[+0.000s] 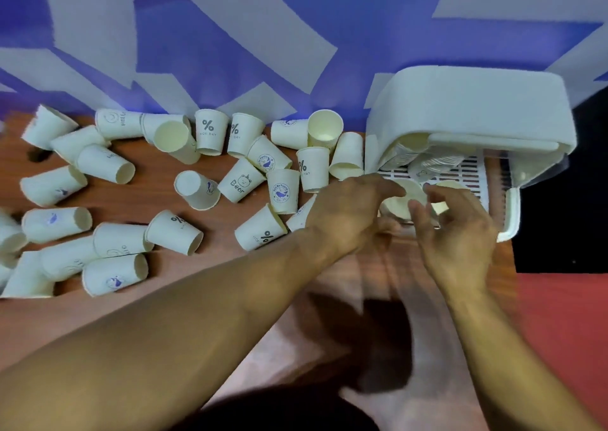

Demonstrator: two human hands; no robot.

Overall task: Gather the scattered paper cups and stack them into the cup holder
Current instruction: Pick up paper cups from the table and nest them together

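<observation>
Just the one head view, looking down at both arms. The left hand [348, 210] is out by the cup holder [470, 108]. Its fingers and thumb curl around a cup [403, 203] whose open mouth faces up toward the camera, right at the front edge of the holder's slotted tray [473, 167]. It's a bit blurry, but it reads as a grip.

The right hand [457, 229] sits just right of that cup, fingers spread and half curled, thumb close to the cup's rim. A second cup [450, 185] is tucked behind its fingertips, and honestly I can't tell if that hand is holding it, touching it or neither.

Past both hands, under the holder's white lid, some stacked cups [434, 164] lean on the tray.

Everything else is off to the left of the left hand. The scattered cups [197, 190] are spread over the wooden table [154, 187], most on their sides and a few upside down. The closest ones are partly hidden behind the left wrist. The prints I can make out are a percent sign, a bear and a whale.
</observation>
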